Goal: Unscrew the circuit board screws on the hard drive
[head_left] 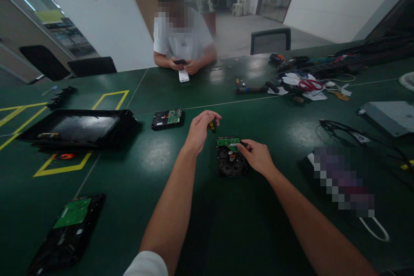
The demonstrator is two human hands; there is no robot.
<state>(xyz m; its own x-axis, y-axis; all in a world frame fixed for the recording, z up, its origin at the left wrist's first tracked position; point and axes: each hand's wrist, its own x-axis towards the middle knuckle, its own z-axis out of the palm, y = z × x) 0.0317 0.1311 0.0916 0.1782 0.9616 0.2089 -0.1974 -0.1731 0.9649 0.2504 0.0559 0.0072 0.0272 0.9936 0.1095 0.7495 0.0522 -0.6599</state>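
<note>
A hard drive [231,164] lies on the green table in front of me, its green circuit board [228,141] facing up at the far end. My right hand [257,155] grips the drive's right side, thumb and fingers at the board's edge. My left hand [200,131] is closed just left of the drive, fingers curled over a small screwdriver [212,126] with a yellow and black handle. Most of the screwdriver is hidden by the hand, and its tip points toward the board's far left corner. I cannot tell whether it touches a screw.
A second hard drive [167,119] lies beyond my left hand, another [67,233] at the near left. A black tray [77,127] stands left. Tools and cables [307,82] crowd the far right, near a grey metal box [388,116]. Opposite, a person [184,39] holds a phone.
</note>
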